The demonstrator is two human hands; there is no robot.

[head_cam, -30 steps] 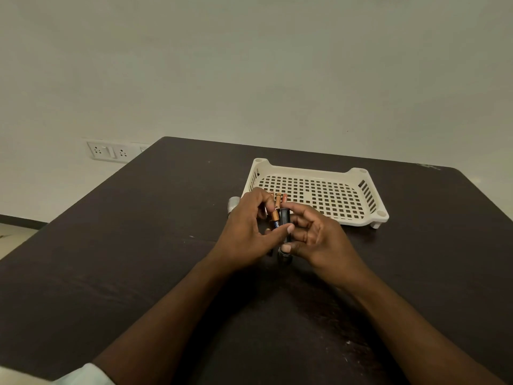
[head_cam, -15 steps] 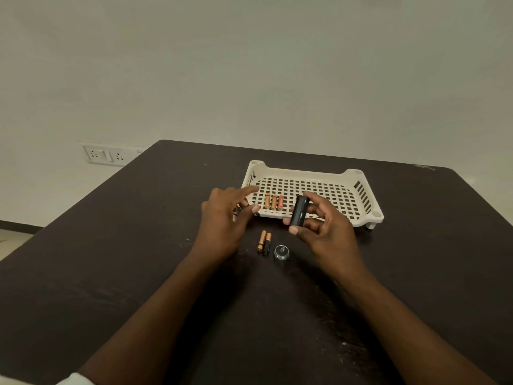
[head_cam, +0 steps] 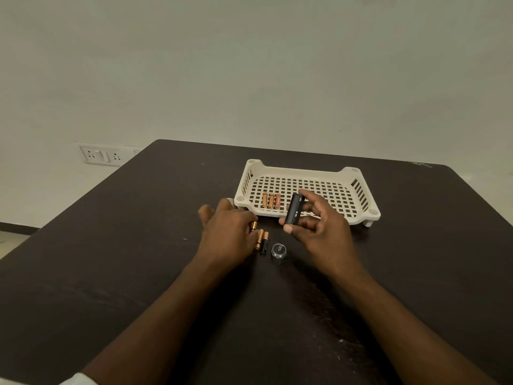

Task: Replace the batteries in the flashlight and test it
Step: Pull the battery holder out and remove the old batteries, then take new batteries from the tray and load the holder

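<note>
The right hand (head_cam: 319, 226) grips the flashlight body (head_cam: 294, 209), rigid and light, around its barrel. The left hand (head_cam: 227, 232) rests slack-fingered against the loose batteries (head_cam: 262, 241); small, smooth, likely to roll, best pinched at mid-length.

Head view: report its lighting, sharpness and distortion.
Head view: dim, even light; dark table swallows shadows; wide-angle bends its far edge; left hand slightly soft; flashlight body and tray sharp; cap lettering unreadable.

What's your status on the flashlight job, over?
Right hand holds flashlight body over tray. Left hand down on loose batteries on table, grip unclear. Cap off, beside them. Three more batteries in tray. Nothing blocking.
</note>
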